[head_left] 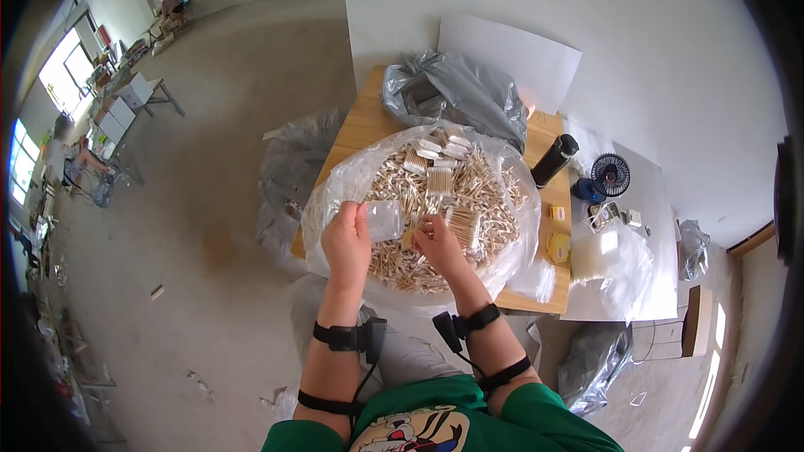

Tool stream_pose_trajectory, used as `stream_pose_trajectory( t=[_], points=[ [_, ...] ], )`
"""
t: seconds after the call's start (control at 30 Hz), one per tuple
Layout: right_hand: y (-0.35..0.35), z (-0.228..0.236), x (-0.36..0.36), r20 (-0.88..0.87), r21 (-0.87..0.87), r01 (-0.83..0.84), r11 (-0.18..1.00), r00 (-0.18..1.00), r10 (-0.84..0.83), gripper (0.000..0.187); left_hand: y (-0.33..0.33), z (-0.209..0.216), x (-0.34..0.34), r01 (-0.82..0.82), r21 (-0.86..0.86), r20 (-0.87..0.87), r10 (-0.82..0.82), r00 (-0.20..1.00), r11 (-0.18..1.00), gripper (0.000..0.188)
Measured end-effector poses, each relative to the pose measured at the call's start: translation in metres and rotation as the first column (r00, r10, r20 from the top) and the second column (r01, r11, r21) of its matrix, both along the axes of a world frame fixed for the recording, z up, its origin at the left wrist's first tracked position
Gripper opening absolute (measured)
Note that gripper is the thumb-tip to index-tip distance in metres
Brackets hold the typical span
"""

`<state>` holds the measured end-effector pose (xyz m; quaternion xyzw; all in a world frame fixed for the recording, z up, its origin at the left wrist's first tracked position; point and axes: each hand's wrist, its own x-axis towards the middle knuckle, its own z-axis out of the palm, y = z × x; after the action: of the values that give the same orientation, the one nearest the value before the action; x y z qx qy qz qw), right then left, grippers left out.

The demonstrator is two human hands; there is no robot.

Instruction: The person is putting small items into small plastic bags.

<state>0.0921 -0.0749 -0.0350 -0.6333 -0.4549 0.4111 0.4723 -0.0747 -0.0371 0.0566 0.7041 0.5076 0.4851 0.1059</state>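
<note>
My left hand (346, 238) is closed on the edge of a small clear plastic bag (385, 219), which stretches out to its right. My right hand (440, 244) is just beside the bag, fingers pinched on a small yellow card (408, 240) that the fingertips partly cover. Both hands are over a large clear plastic sack (335, 188) with its mouth wide open, full of loose cotton swabs (394, 269). On top of the loose ones lie several neat bundles of cotton swabs (440, 181).
The sack rests on a wooden table (362, 117). A grey plastic bag (494, 96) lies behind it. To the right are a black bottle (556, 161), yellow cards (559, 247), a small fan (610, 174) and clear bags (624, 264). Two people sit far left.
</note>
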Motion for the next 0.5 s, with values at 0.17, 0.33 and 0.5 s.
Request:
stream_pose_trajectory(
  t=[0.17,0.33,0.5],
  points=[
    [0.000,0.002,-0.018,0.534,0.117,0.034,0.992,0.840,-0.092,0.044,-0.004,0.005,-0.020,-0.073,-0.055,0.029,0.074,0.997,0.996,0.019],
    [0.000,0.005,-0.024,0.636,0.200,-0.001,0.980,0.761,-0.129,0.034,-0.009,0.003,-0.028,-0.060,-0.055,0.083,0.064,0.995,0.997,0.019],
    [-0.005,0.012,-0.026,0.576,0.113,0.023,0.993,0.813,-0.085,0.024,-0.014,-0.008,-0.031,-0.043,-0.045,0.104,0.048,0.993,0.998,0.019]
  ],
)
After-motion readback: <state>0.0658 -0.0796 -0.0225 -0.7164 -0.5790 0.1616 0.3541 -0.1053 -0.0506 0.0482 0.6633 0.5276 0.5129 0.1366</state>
